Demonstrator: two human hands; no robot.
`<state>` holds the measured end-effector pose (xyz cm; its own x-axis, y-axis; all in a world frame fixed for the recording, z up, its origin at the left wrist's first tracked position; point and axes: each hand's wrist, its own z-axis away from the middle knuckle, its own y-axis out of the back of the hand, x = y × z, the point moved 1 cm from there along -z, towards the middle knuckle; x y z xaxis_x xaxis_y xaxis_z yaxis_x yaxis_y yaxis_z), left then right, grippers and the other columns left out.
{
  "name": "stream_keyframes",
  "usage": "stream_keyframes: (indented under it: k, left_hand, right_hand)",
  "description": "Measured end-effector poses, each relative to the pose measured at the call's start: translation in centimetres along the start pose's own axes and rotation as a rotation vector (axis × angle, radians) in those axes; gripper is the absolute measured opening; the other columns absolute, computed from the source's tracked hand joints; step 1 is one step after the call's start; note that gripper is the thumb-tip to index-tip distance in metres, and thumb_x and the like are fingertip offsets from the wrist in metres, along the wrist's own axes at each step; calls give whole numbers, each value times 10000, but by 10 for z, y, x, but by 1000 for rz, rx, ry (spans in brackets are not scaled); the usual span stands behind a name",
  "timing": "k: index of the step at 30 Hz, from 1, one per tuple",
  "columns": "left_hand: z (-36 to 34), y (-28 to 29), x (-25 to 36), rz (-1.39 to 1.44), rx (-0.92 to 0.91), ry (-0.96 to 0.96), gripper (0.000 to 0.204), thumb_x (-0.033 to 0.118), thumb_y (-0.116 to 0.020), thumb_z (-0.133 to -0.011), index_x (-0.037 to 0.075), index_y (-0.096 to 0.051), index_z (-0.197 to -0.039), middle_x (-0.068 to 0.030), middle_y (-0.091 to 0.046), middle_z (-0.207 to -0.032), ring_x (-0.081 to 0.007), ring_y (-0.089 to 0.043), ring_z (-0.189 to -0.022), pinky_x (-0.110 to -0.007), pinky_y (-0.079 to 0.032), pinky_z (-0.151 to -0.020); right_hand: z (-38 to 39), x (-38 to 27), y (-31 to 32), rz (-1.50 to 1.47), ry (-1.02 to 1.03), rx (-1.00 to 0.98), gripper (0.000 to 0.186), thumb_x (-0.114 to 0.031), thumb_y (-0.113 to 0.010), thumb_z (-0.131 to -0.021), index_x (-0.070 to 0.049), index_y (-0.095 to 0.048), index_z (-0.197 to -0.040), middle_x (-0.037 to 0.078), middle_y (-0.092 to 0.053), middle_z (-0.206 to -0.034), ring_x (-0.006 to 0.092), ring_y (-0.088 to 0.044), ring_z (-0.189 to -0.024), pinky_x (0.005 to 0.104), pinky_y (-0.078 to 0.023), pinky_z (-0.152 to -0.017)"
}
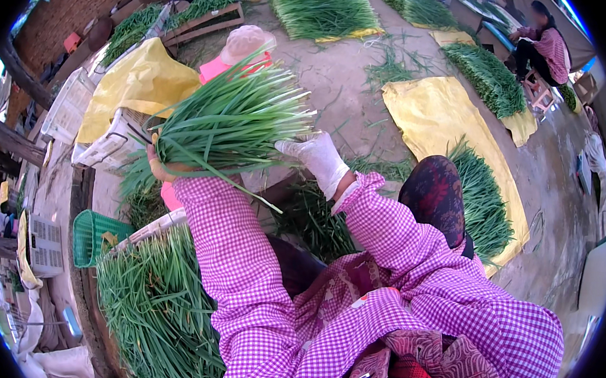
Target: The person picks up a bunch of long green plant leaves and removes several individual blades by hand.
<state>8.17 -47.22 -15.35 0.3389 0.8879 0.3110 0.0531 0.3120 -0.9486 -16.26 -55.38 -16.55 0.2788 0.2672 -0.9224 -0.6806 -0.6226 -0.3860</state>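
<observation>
My left hand [163,169] grips a thick bunch of long green chive leaves [231,117] near its lower end, holding it up in front of me with the tips fanning to the right. My right hand [321,161], in a white glove, touches the underside of the bunch at its right edge, fingers slightly spread. Both arms wear purple checked sleeves. A few loose leaves hang down from the bunch.
A big heap of chives [158,311] lies at my lower left beside a green basket [94,235] and white crates [113,142]. More chives rest on yellow sheets [439,120] on the ground. A person [544,46] sits at the far right; another in a pink hat [245,42] is ahead.
</observation>
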Motion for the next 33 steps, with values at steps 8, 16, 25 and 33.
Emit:
stream_keyframes:
  k: [8,16,25,33]
  left_hand:
    - [-10,8,11,-114,-56,24,523,314,-376,-851,-33,-444,-1236,-224,-465,-1249,-375,-465,-1120,-521,-352,-975]
    - [-25,28,11,-74,29,34,354,246,-459,-835,-30,-565,-1029,-185,-607,-991,-318,-580,-916,-484,-455,-855]
    - [-153,113,23,-472,250,-1119,491,392,-572,-806,-8,-423,-1049,-114,-538,-923,-212,-581,-754,-327,-505,-677]
    - [-35,24,-25,-512,143,-1464,464,372,-567,-806,-13,-436,-1028,-131,-543,-923,-219,-584,-778,-328,-509,-687]
  right_hand:
    - [5,-9,-8,-209,-112,-54,269,-48,-649,-784,21,-602,-1040,68,-640,-941,145,-609,-795,273,-490,-716]
    - [11,0,28,-161,-47,-158,175,-48,-623,-794,9,-609,-959,53,-639,-898,122,-587,-783,245,-460,-731]
    - [9,24,74,1224,170,-50,318,-232,-547,-884,-26,-583,-1124,88,-639,-999,160,-591,-874,282,-452,-793]
    - [0,-1,51,66,-23,-202,352,-172,-530,-899,23,-500,-1190,106,-611,-1078,175,-598,-951,294,-456,-861]
